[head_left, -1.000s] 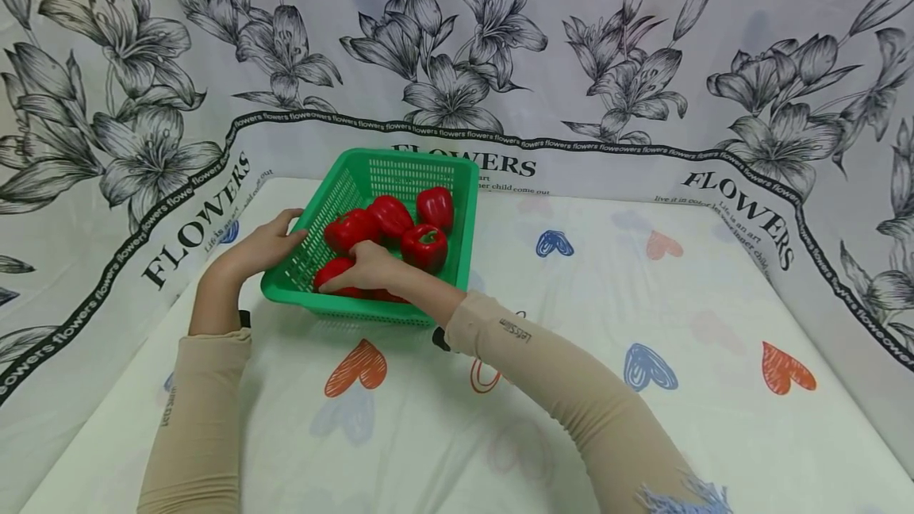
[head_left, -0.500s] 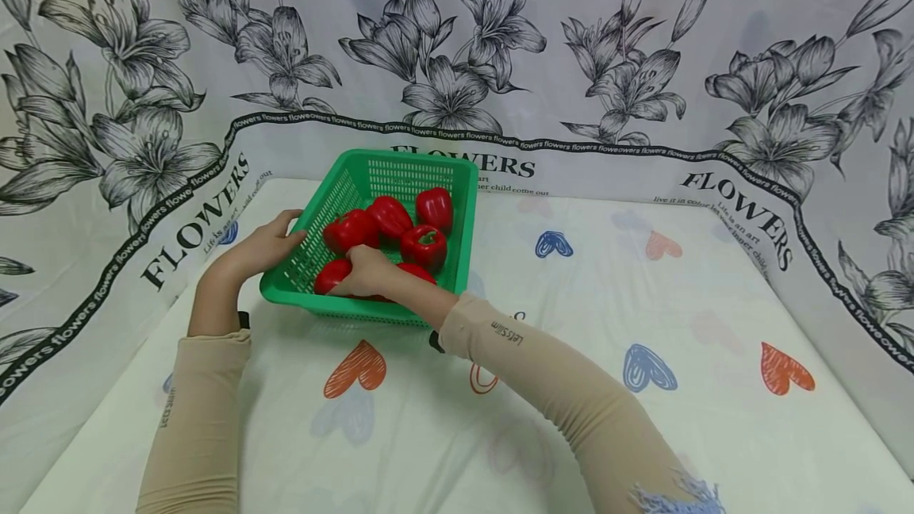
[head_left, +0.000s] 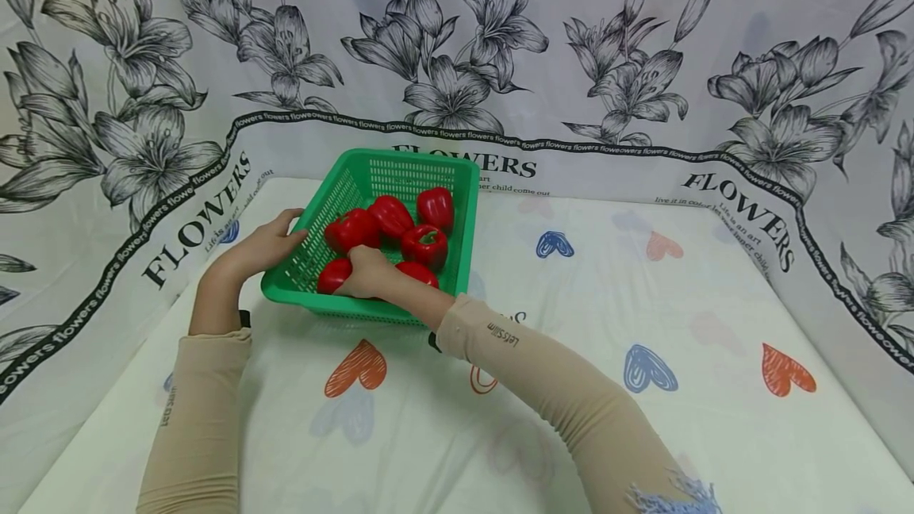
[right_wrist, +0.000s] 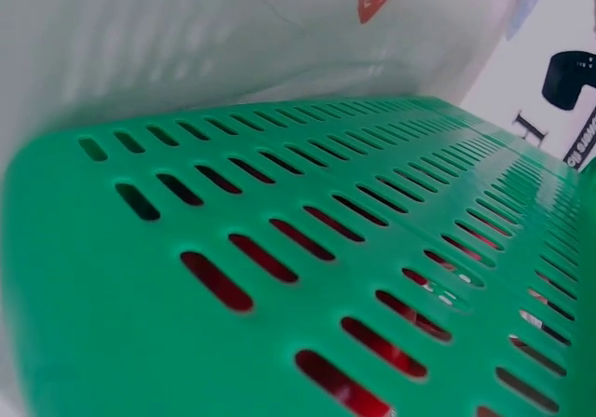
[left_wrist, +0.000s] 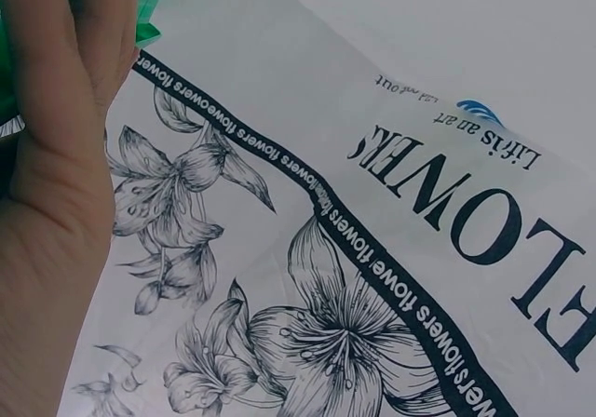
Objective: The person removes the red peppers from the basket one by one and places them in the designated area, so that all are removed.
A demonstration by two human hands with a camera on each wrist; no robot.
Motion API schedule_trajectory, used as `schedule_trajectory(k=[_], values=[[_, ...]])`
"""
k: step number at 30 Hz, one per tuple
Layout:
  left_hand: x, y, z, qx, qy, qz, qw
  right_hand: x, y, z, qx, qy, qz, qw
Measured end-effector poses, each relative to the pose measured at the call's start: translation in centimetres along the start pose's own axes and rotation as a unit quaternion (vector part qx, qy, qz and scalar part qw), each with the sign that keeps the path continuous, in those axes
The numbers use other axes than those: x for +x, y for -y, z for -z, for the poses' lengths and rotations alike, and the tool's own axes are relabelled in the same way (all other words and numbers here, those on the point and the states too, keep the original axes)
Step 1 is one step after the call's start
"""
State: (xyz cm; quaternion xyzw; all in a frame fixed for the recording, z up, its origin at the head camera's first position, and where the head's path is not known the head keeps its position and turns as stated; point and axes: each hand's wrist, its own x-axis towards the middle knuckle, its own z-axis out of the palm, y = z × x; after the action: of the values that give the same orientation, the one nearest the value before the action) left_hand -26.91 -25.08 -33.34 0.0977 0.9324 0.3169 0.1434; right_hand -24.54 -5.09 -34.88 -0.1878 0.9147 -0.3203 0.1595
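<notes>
A green plastic basket (head_left: 467,260) with slotted walls holds several red bell peppers. At its left rim my left hand (head_left: 260,248) grips the edge, thumb over the rim and fingers along the outside. In the left wrist view, the left hand (left_wrist: 65,91) lies against the green wall. My right hand (head_left: 371,272) reaches over the near rim into the basket. It grips a front-left bell pepper (head_left: 333,277), its fingertips hidden by the hand and the peppers. Another bell pepper (head_left: 417,272) shows behind the right wrist. Through the slots of the basket (right_wrist: 121,277), red shows in the right wrist view.
Farther back in the basket are more bell peppers (head_left: 424,247), one with its green stem up. A white tablecloth (head_left: 571,300) with printed hearts lies under the basket. Behind it hangs a flower-printed curtain (head_left: 550,117).
My right hand has sunk lower among the peppers, its thumb shifting slightly right. More of the pepper behind the wrist shows. The left hand and basket have stayed put.
</notes>
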Motion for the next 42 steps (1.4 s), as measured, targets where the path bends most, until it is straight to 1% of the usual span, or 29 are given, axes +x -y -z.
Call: schedule_trajectory(k=[6, 12, 24, 30, 33, 36, 39, 42], values=[[0.0, 0.0, 0.0, -0.001, 0.0, -0.002, 1.0, 0.2, -0.2, -0.3, -0.011, -0.017, 0.016, 0.9997], [0.0, 0.1, -0.1, 0.005, -0.003, 0.0, 1.0, 0.0, -0.5, -0.4, -0.019, -0.038, 0.027, 0.9988], [-0.1, 0.1, -0.1, 0.004, -0.001, 0.0, 1.0, -0.7, -0.9, 0.3, 0.038, -0.053, 0.008, 0.9978], [0.0, -0.1, -0.2, 0.001, -0.001, 0.001, 1.0, -1.0, -1.2, 1.0, 0.052, -0.062, 0.017, 0.9966], [-0.1, -0.1, -0.1, 0.002, -0.001, 0.0, 1.0, -1.3, -1.3, 1.5, 0.075, -0.069, 0.019, 0.9946], [-0.1, -0.1, -0.1, 0.003, -0.003, 0.001, 1.0, -1.7, -1.4, 2.1, 0.112, -0.072, 0.024, 0.9908], [-0.1, -0.1, 0.0, 0.005, -0.004, 0.002, 1.0, -2.1, -1.6, 2.7, 0.159, -0.07, 0.026, 0.9845], [-0.1, 0.0, 0.0, 0.005, -0.004, 0.002, 1.0, -2.5, -2.0, 3.2, 0.207, -0.067, 0.021, 0.9759]])
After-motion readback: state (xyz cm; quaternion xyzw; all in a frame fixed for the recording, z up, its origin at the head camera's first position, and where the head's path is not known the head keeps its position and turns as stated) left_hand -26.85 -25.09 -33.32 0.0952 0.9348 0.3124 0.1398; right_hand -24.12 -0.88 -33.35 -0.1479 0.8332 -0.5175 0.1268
